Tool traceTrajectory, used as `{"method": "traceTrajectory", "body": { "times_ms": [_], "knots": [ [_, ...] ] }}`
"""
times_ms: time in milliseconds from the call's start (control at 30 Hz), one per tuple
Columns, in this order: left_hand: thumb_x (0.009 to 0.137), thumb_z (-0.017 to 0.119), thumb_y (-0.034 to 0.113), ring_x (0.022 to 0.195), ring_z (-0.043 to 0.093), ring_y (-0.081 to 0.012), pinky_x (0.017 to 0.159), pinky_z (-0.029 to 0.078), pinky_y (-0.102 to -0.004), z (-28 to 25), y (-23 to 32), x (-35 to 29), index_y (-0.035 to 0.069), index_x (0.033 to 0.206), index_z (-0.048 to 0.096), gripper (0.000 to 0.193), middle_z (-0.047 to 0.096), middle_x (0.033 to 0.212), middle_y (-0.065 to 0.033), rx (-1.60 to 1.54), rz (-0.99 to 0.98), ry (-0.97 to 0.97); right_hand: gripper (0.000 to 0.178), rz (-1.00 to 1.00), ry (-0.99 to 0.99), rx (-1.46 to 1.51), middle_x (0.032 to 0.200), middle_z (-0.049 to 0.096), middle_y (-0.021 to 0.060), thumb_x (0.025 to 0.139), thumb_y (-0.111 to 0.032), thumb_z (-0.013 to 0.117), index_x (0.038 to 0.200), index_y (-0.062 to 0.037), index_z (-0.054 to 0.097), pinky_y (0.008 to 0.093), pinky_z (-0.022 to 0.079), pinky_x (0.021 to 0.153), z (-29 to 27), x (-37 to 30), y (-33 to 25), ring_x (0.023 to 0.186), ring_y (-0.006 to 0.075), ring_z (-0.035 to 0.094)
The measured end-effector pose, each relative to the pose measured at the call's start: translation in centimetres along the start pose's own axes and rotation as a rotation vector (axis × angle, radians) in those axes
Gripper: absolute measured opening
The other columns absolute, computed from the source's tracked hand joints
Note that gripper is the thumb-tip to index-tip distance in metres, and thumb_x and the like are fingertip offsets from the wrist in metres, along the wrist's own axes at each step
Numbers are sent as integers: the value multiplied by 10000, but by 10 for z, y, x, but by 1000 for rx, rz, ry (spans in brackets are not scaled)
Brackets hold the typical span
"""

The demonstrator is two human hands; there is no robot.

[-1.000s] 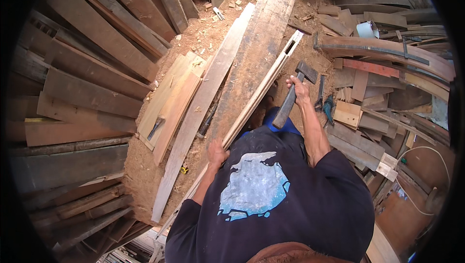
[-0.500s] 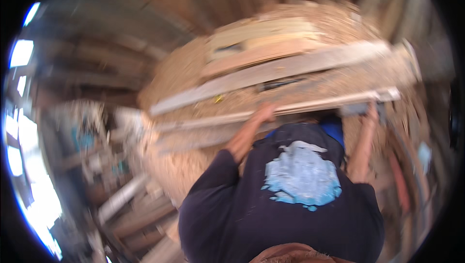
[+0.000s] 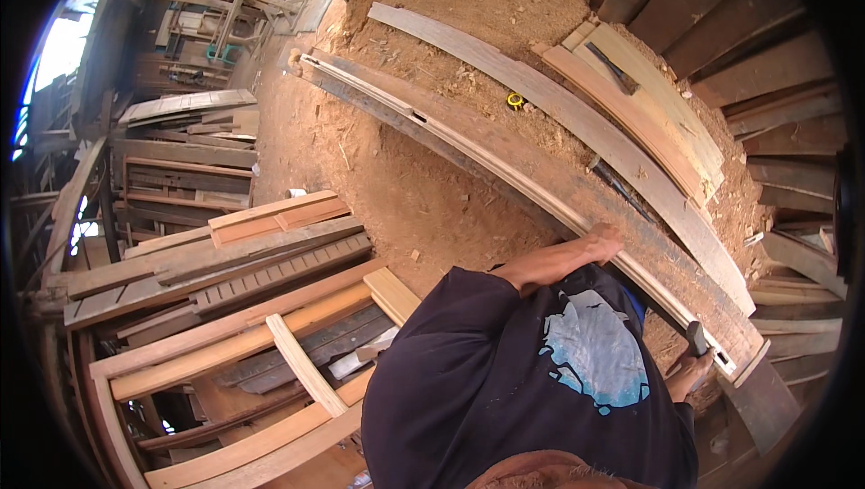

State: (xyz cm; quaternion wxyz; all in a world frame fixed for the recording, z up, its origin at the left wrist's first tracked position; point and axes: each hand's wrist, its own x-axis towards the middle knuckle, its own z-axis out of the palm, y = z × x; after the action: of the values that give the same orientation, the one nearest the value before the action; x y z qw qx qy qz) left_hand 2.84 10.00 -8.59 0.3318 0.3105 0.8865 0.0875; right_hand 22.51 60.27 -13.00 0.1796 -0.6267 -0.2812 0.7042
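Note:
A long, narrow wooden strip [image 3: 505, 173] with a groove and a small slot lies along a thick worn bench plank [image 3: 468, 142], running from far left to near right. My left hand [image 3: 602, 243] is closed over the strip in front of my torso. By the strip's near end, my right hand [image 3: 690, 372] is closed round a dark, blunt-headed tool [image 3: 696, 338], perhaps a hammer. Its head stands beside the strip; the grip is mostly hidden. On the bench's far side lies a slim dark tool [image 3: 622, 190], partly under a long grey board [image 3: 541, 101].
A yellow tape measure [image 3: 514, 101] sits beyond the strip. Farther right, another dark tool [image 3: 613, 68] rests on pale boards [image 3: 658, 97]. Wooden frames [image 3: 306, 363] and stacked timber [image 3: 243, 259] fill the left. Sawdust covers the floor [image 3: 387, 191]; planks lean at right.
My view has turned left and the blur has gone, so the strip now slants down to the right. Both hands remain at the strip, the right one near its end.

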Motion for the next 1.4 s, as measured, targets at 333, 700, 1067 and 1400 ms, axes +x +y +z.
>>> {"method": "traceTrajectory", "body": {
  "times_ms": [333, 700, 1067, 1400],
  "knots": [
    [609, 829, 113, 1107, 693, -352, 914, 562, -455, -40, -84, -47, 156, 1107, 745, 507, 743, 1108, -144, -64, -73, -127, 438, 177, 43, 38, 1330, 659, 163, 1037, -352, 549, 1349, -47, 592, 504, 568, 1011, 84, -68, 60, 1164, 350, 669],
    [742, 740, 159, 1219, 626, -383, 1022, 512, -470, -53, -130, -70, 196, 1387, 620, 657, 693, 1254, -172, -121, 93, -11, 457, -8, -92, 158, 1199, 629, 235, 1018, -264, 654, 1339, 28, 511, 436, 627, 820, 102, -143, 104, 964, 344, 676],
    [838, 795, 380, 1186, 674, -287, 1002, 524, -397, -95, -141, -14, 55, 1520, 443, 834, 689, 1298, -201, -766, -80, -184, 252, -286, -294, -428, 815, 714, 72, 937, -264, 740, 967, -18, 695, 272, 527, 584, 190, -197, -3, 653, 148, 655],
    [913, 790, 369, 1124, 673, -332, 898, 578, -474, -117, -128, 67, -13, 1512, 403, 809, 624, 1338, -201, -1697, -587, 252, 267, 55, -480, -600, 771, 710, 111, 936, -264, 720, 943, 3, 699, 301, 525, 534, 308, -166, 78, 595, 174, 648]
  ]
}}
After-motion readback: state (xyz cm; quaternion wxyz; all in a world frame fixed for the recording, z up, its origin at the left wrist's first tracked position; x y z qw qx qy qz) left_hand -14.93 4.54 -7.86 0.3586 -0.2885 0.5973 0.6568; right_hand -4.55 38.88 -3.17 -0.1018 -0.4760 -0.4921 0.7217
